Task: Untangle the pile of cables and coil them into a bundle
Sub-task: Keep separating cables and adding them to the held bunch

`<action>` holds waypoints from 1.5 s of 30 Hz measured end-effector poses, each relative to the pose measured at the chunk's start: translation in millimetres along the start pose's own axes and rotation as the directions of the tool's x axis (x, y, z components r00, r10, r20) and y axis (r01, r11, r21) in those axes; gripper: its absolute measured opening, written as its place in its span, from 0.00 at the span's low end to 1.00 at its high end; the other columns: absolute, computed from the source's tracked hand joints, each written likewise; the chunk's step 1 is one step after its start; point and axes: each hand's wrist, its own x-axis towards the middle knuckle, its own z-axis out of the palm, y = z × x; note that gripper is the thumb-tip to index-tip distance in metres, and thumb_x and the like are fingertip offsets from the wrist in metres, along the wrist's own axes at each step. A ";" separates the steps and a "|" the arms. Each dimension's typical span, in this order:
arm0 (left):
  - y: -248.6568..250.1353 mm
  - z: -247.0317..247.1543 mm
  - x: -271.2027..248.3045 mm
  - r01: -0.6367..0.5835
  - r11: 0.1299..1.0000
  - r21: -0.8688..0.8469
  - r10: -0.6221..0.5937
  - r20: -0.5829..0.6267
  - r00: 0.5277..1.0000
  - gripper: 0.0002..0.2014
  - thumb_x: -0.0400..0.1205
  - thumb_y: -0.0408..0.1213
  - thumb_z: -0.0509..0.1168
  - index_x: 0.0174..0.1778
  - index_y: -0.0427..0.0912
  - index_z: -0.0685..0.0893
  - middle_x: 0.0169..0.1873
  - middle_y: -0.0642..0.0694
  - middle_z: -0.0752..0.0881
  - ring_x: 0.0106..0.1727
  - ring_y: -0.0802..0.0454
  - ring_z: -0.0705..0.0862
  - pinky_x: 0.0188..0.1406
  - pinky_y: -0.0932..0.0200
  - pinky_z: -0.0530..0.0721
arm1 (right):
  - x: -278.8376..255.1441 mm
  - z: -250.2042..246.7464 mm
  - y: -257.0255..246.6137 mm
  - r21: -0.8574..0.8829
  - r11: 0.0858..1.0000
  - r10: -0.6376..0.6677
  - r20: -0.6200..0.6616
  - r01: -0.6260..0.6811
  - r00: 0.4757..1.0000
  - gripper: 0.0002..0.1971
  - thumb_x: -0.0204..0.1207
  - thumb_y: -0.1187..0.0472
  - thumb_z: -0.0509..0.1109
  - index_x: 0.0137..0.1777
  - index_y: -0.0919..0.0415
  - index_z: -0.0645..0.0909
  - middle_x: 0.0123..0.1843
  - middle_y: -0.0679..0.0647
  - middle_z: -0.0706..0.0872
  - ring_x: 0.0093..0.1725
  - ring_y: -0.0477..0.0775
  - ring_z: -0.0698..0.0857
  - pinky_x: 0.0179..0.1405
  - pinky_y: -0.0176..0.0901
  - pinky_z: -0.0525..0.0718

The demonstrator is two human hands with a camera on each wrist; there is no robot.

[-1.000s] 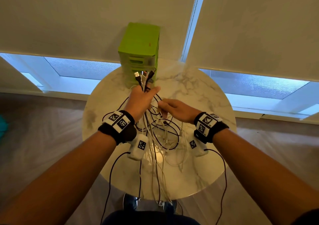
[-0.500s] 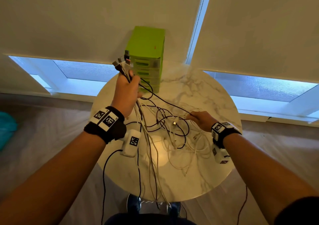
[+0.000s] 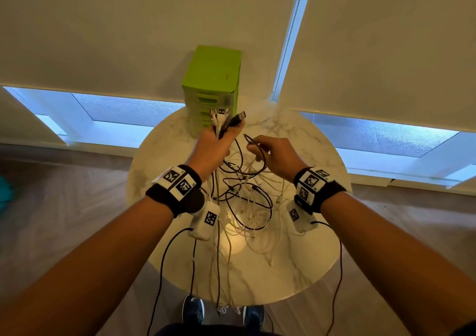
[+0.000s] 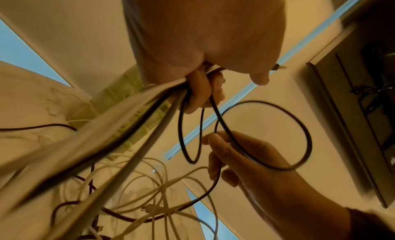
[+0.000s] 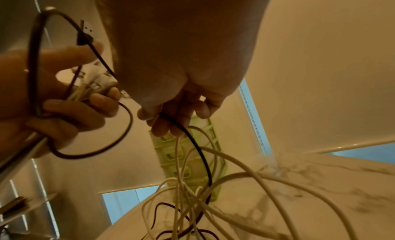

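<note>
Just in front of the green plastic drawer box (image 3: pixel 211 88), the left hand (image 3: pixel 215 147) gripped a bunch of white and black cable ends (image 3: pixel 224 119) above the round marble surface (image 3: pixel 313 255). The right hand (image 3: pixel 278 154) pinched a black cable loop (image 4: pixel 265 135) in its fingers (image 5: pixel 165 125). Gathering seemed underway; next, that loop likely needed drawing free. Only the wrist views showed the pinch clearly.

Glossy marble-look worktop (image 3: pixel 304 139), shiny green plastic drawer box (image 3: pixel 212 77), smooth rubbery cables (image 3: pixel 247 206) with metal plug tips.
</note>
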 end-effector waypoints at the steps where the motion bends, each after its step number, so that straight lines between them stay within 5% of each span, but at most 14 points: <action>1: 0.1 2.5 0.1 0.018 1.000 0.015 -0.019 0.012 1.000 0.18 0.81 0.63 0.70 0.43 0.51 0.82 0.26 0.51 0.64 0.24 0.54 0.64 0.21 0.59 0.63 | 0.7 -0.6 -4.6 -0.002 1.000 -0.026 -0.004 0.026 1.000 0.08 0.86 0.55 0.69 0.54 0.57 0.88 0.34 0.43 0.86 0.34 0.36 0.85 0.38 0.26 0.78; 4: 0.6 6.0 0.9 0.103 0.993 0.059 -0.106 0.046 0.993 0.27 0.73 0.71 0.71 0.46 0.49 0.82 0.26 0.51 0.64 0.24 0.52 0.64 0.21 0.58 0.61 | -1.7 -2.7 -14.8 0.002 0.996 -0.085 -0.005 0.085 0.996 0.10 0.85 0.52 0.69 0.52 0.56 0.88 0.34 0.48 0.88 0.33 0.42 0.87 0.36 0.30 0.80; 7: -3.9 2.6 1.8 0.147 0.981 0.129 -0.157 0.068 0.985 0.17 0.77 0.59 0.71 0.44 0.48 0.83 0.29 0.49 0.68 0.26 0.52 0.68 0.22 0.58 0.64 | -2.7 -6.0 -18.7 0.005 1.000 0.011 -0.026 -0.011 1.000 0.10 0.85 0.51 0.69 0.58 0.55 0.84 0.35 0.49 0.90 0.33 0.40 0.88 0.37 0.31 0.83; 15: 6.1 -8.2 -5.1 0.091 0.996 0.007 -0.091 0.027 0.996 0.13 0.87 0.43 0.64 0.36 0.45 0.78 0.25 0.55 0.70 0.20 0.60 0.67 0.19 0.64 0.61 | -14.9 7.2 37.3 -0.175 0.982 0.149 0.492 -0.070 0.857 0.10 0.88 0.53 0.64 0.60 0.56 0.83 0.55 0.49 0.89 0.53 0.49 0.84 0.49 0.29 0.76; 18: 17.8 -17.4 -9.9 0.052 0.998 -0.031 -0.052 0.017 0.999 0.12 0.88 0.40 0.62 0.38 0.44 0.76 0.27 0.50 0.70 0.20 0.60 0.65 0.19 0.64 0.60 | -19.2 11.0 65.0 -0.182 0.979 0.169 0.479 -0.091 0.861 0.08 0.89 0.58 0.62 0.60 0.52 0.82 0.56 0.52 0.90 0.55 0.57 0.87 0.59 0.54 0.83; 21: 20.8 -28.7 -12.0 0.015 0.999 0.030 -0.016 0.039 0.999 0.14 0.88 0.42 0.62 0.36 0.45 0.77 0.30 0.45 0.69 0.21 0.59 0.65 0.19 0.65 0.61 | -13.1 13.7 80.0 -0.227 0.973 0.132 0.385 -0.045 0.913 0.09 0.86 0.59 0.62 0.55 0.52 0.85 0.52 0.56 0.91 0.53 0.62 0.88 0.59 0.61 0.82; 24: 20.9 -36.4 -13.1 0.008 1.000 0.007 -0.008 -0.023 1.000 0.13 0.89 0.42 0.62 0.38 0.45 0.79 0.23 0.59 0.74 0.20 0.60 0.66 0.19 0.65 0.62 | -1.6 16.8 81.6 -0.428 0.902 0.234 0.379 -0.055 0.896 0.13 0.75 0.36 0.60 0.55 0.34 0.79 0.55 0.49 0.81 0.63 0.63 0.78 0.69 0.61 0.74; 26: 20.1 -40.5 -11.9 0.023 0.999 -0.042 -0.026 -0.080 0.996 0.12 0.90 0.42 0.62 0.41 0.43 0.81 0.22 0.60 0.75 0.20 0.60 0.66 0.19 0.65 0.60 | 3.7 19.7 79.5 -0.479 0.877 0.252 0.403 -0.031 0.880 0.15 0.75 0.34 0.64 0.58 0.35 0.81 0.55 0.50 0.76 0.63 0.63 0.73 0.68 0.61 0.73; 29: 16.6 -50.5 -10.8 0.023 0.996 -0.082 -0.032 -0.115 0.993 0.11 0.90 0.43 0.62 0.44 0.45 0.84 0.28 0.54 0.72 0.22 0.59 0.65 0.21 0.63 0.59 | 13.6 14.5 68.0 -0.305 0.949 0.110 0.078 -0.081 0.991 0.15 0.85 0.44 0.61 0.54 0.51 0.85 0.52 0.54 0.86 0.56 0.65 0.81 0.58 0.59 0.76; 31: 12.0 -55.6 -9.9 0.022 0.999 -0.045 -0.027 -0.115 0.993 0.10 0.91 0.44 0.61 0.50 0.47 0.87 0.33 0.51 0.74 0.24 0.60 0.67 0.21 0.64 0.61 | 20.1 5.1 49.0 -0.093 0.987 0.110 -0.203 -0.131 0.973 0.15 0.87 0.47 0.58 0.53 0.55 0.83 0.49 0.54 0.89 0.53 0.62 0.85 0.55 0.51 0.76; 33: 5.0 -55.7 -7.8 0.039 0.999 0.019 -0.037 -0.125 0.991 0.12 0.90 0.47 0.63 0.56 0.44 0.88 0.36 0.52 0.78 0.26 0.60 0.70 0.21 0.65 0.66 | 22.5 1.7 26.6 0.180 0.978 0.154 -0.255 -0.110 0.955 0.11 0.90 0.54 0.58 0.59 0.58 0.80 0.45 0.53 0.90 0.50 0.54 0.88 0.50 0.41 0.80; 37: -5.6 -40.8 -6.9 0.048 0.997 0.060 -0.042 -0.102 0.994 0.11 0.89 0.50 0.65 0.52 0.46 0.85 0.36 0.52 0.81 0.26 0.59 0.72 0.21 0.63 0.69 | 25.8 -0.5 -20.5 0.500 0.865 0.117 -0.132 -0.036 0.984 0.14 0.91 0.58 0.57 0.73 0.56 0.77 0.36 0.54 0.80 0.37 0.51 0.83 0.44 0.46 0.88; 42: -2.8 -27.2 -5.1 0.017 1.000 -0.018 -0.018 -0.049 0.999 0.11 0.89 0.49 0.66 0.53 0.45 0.85 0.22 0.60 0.66 0.23 0.58 0.65 0.21 0.62 0.63 | 17.4 1.3 -33.6 0.083 0.996 -0.045 0.237 0.026 0.970 0.14 0.89 0.53 0.61 0.70 0.52 0.82 0.33 0.47 0.81 0.29 0.42 0.79 0.38 0.43 0.84; 45: -2.1 -23.5 -5.7 -0.022 1.000 -0.008 0.022 -0.017 1.000 0.07 0.88 0.50 0.67 0.48 0.53 0.85 0.20 0.60 0.66 0.21 0.59 0.65 0.20 0.64 0.64 | 8.4 0.9 -33.5 0.039 0.999 -0.048 0.287 0.038 0.957 0.14 0.89 0.54 0.62 0.66 0.56 0.84 0.40 0.50 0.86 0.34 0.40 0.83 0.41 0.38 0.82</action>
